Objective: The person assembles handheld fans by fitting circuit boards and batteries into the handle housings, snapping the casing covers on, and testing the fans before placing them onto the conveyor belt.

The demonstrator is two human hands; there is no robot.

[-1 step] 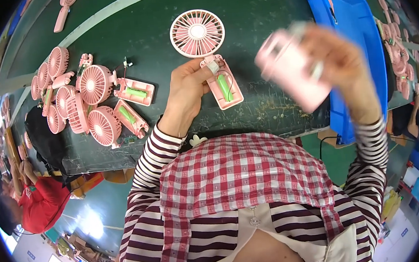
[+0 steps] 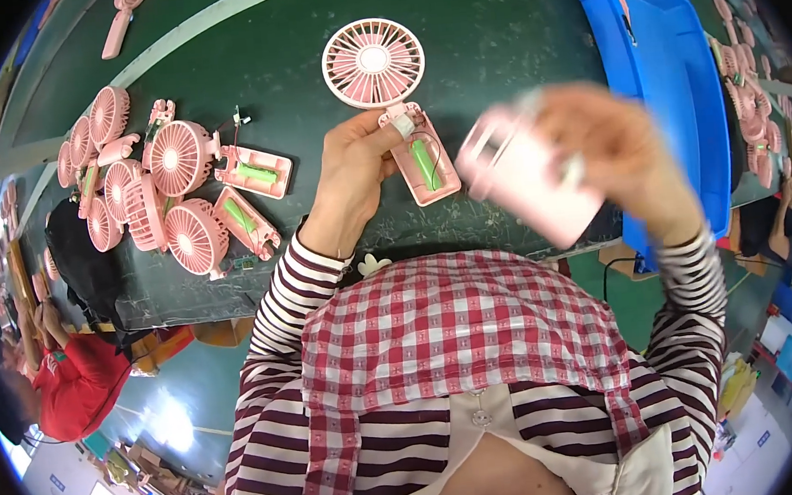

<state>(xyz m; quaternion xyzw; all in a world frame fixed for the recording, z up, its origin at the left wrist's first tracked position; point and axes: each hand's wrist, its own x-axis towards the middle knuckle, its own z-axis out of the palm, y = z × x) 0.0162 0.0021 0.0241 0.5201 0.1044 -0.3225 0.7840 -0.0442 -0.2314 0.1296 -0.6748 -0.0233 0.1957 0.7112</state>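
My left hand [image 2: 352,162] is closed round the neck of a pink handheld fan [image 2: 373,60], its thumb pressed near the top of the handle. The fan's handle is an open shell; inside lie a green battery cell [image 2: 427,164] and thin wires. Off to the right, my right hand [image 2: 602,147], smeared by motion, grips a pink plastic casing [image 2: 535,176] above the table, apart from the fan. This casing is blurred too, with a cut-out near its upper end; I cannot tell whether it is one piece or several.
Several pink fans with opened handles [image 2: 153,173] lie heaped on the left of the green table [image 2: 280,80]. At the right stands a blue bin [image 2: 679,67]. A black cloth [image 2: 81,258] hangs at the left edge, near a person in red [image 2: 81,384].
My right hand and the pink casing have moved left and a little toward me, closer to the fan. My left hand and the fan have stayed nearly still.
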